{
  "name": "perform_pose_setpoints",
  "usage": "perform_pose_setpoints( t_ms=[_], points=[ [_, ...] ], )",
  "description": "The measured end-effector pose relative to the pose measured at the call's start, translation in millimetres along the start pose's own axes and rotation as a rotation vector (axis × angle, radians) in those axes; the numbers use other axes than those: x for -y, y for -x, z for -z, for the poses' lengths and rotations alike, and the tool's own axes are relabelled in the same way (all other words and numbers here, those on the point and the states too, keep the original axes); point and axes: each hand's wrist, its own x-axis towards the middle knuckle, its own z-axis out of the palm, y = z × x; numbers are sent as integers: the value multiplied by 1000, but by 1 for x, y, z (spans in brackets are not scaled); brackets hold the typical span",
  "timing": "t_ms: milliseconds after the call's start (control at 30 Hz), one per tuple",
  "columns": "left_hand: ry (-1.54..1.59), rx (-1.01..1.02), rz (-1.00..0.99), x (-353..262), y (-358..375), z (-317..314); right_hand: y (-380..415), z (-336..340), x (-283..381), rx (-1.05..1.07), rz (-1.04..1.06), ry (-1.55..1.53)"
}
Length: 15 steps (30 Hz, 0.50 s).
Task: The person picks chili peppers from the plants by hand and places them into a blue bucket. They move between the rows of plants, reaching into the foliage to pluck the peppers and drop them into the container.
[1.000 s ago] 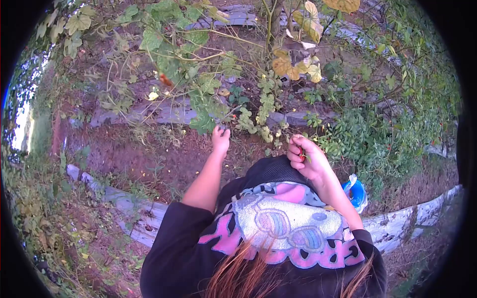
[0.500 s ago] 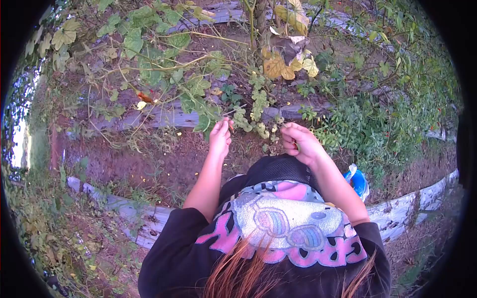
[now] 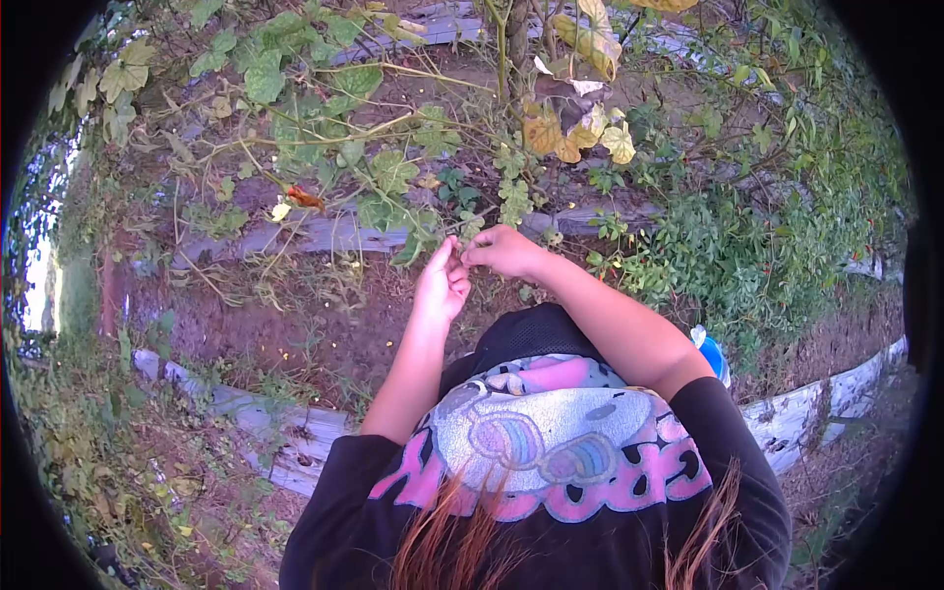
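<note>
Close together in front of the black cap-like mesh, my two hands meet at a leafy vine (image 3: 515, 197). My left hand (image 3: 444, 285) is upright with its fingers curled and fingertips pinched near a thin stem. My right hand (image 3: 503, 252) reaches across from the right, its thumb and fingers pinched beside the left fingertips. What lies between the fingertips is too small to make out. Green leaves (image 3: 393, 172) hang just above both hands. An orange-red withered bloom or fruit (image 3: 306, 199) hangs farther left.
Yellowed leaves (image 3: 544, 131) hang at the upper middle. Dense green plants (image 3: 708, 246) stand on the right. A blue container (image 3: 712, 356) sits at the lower right near my elbow. Whitish sheeting (image 3: 787, 428) crosses the soil (image 3: 246, 305).
My right hand has moved left from the vine's right side to meet my left hand. My left hand has stayed nearly in place, with its palm turned a little.
</note>
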Motion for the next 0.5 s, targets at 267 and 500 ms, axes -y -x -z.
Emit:
perform_pose_setpoints(
  t_ms=[267, 500],
  points=[
    [-104, -106, -47, 9, -17, -12, 16, 0, 5, -110, 67, -51],
    [-38, -161, -77, -21, -56, 20, 61, -11, 12, 70, 208, -151]
  ],
)
